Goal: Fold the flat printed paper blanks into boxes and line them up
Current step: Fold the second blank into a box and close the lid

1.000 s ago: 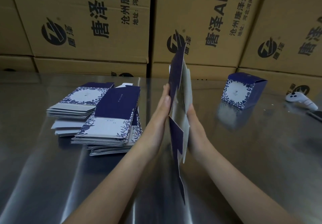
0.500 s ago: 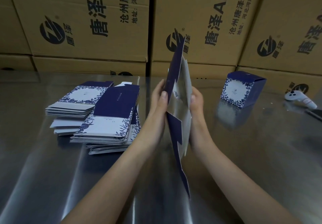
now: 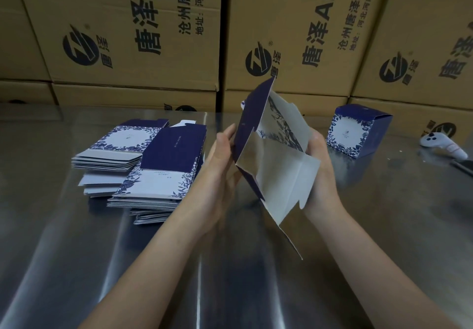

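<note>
Between my hands, above the steel table (image 3: pixel 384 226), I hold a navy and white floral paper blank (image 3: pixel 276 164), partly spread so its grey inside shows. My left hand (image 3: pixel 222 172) grips its navy left panel, with the fingers behind it. On the other side my right hand (image 3: pixel 320 172) grips the floral panel. One flap hangs down toward me. Two stacks of flat blanks (image 3: pixel 158 170) lie to the left of my left hand. At the back right one folded box (image 3: pixel 358 134) stands upright.
Large brown cartons (image 3: pixel 153 34) with black print form a wall along the table's far edge. A white handheld controller (image 3: pixel 442 144) lies at the far right, with a dark flat object (image 3: pixel 463 164) beside it.
The blank was pressed flat and edge-on between my palms. My hands have moved apart and it has spread into a partly formed sleeve, showing its grey inside.
</note>
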### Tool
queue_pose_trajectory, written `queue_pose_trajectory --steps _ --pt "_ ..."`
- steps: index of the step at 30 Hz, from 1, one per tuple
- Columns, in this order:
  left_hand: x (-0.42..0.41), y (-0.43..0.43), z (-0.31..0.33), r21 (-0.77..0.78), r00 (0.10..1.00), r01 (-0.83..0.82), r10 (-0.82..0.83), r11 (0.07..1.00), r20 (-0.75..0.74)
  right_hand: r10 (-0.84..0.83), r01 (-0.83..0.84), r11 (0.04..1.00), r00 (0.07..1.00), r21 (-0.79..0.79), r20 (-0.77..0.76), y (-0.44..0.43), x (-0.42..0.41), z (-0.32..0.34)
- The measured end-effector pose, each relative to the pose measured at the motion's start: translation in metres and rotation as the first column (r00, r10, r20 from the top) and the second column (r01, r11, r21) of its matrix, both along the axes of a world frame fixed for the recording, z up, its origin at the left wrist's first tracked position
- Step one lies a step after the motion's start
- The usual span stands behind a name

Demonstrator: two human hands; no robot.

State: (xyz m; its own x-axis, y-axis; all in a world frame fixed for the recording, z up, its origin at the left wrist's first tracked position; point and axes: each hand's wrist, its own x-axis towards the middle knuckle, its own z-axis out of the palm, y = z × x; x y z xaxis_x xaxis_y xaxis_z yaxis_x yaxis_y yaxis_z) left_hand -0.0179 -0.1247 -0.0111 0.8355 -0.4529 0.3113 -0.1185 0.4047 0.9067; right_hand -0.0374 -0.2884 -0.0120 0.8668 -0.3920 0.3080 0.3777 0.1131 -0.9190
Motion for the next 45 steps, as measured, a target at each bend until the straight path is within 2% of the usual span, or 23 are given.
queue_pose_trajectory --steps 4,6,8,10,12,15,18,22,24,27,30,34,40,45 --pt "0.004 0.007 -0.017 0.063 0.996 0.061 -0.065 0.996 0.055 0.037 -0.026 0.977 0.998 0.213 -0.047 -0.008 -0.007 0.007" --pt "0.008 0.009 -0.024 0.084 0.988 0.131 -0.138 0.988 0.071 0.116 -0.092 0.960 0.990 0.263 -0.078 -0.010 -0.011 0.009" --pt "0.011 0.011 -0.027 0.171 0.976 0.154 -0.178 0.973 0.130 0.162 -0.132 0.950 0.983 0.284 -0.085 -0.013 -0.012 0.011" --pt "0.012 0.010 -0.030 0.292 0.963 0.110 -0.175 0.950 0.205 0.163 -0.134 0.946 0.984 0.294 -0.075 -0.015 -0.012 0.010" --pt "0.009 0.007 -0.031 0.382 0.960 -0.005 -0.102 0.924 0.261 0.153 -0.127 0.947 0.986 0.295 -0.067 -0.014 -0.012 0.011" --pt "0.005 0.001 -0.033 0.336 0.961 -0.130 0.035 0.933 0.275 0.110 -0.088 0.948 0.993 0.306 -0.054 -0.014 -0.008 0.011" --pt "0.004 -0.001 -0.031 0.257 0.958 -0.208 0.144 0.944 0.247 0.121 -0.118 0.935 0.993 0.333 0.011 -0.013 -0.004 0.010" --pt "0.004 -0.001 -0.031 0.118 0.968 -0.238 0.225 0.964 0.109 0.133 -0.164 0.913 0.985 0.373 0.109 -0.015 -0.001 0.008" --pt "0.005 -0.001 -0.032 0.081 0.976 -0.218 0.216 0.973 0.039 0.153 -0.178 0.940 0.982 0.291 0.107 -0.017 0.000 0.006" --pt "0.005 0.000 -0.031 0.075 0.979 -0.200 0.203 0.977 -0.023 0.192 -0.195 0.980 0.979 0.034 0.065 -0.022 -0.001 0.001" --pt "0.004 -0.001 -0.030 0.056 0.976 -0.204 0.207 0.977 -0.060 0.252 -0.241 0.958 0.966 -0.154 0.051 -0.029 -0.002 -0.001" --pt "0.001 -0.002 -0.028 0.048 0.968 -0.232 0.235 0.972 -0.084 0.261 -0.228 0.925 0.962 -0.304 0.075 -0.033 0.001 -0.006" --pt "-0.001 -0.001 -0.023 0.062 0.961 -0.262 0.266 0.963 -0.079 0.200 -0.135 0.915 0.970 -0.380 0.136 -0.028 -0.001 -0.006" --pt "0.000 -0.001 -0.022 0.071 0.963 -0.253 0.258 0.965 -0.075 0.161 -0.086 0.920 0.972 -0.383 0.169 -0.024 -0.005 -0.005"
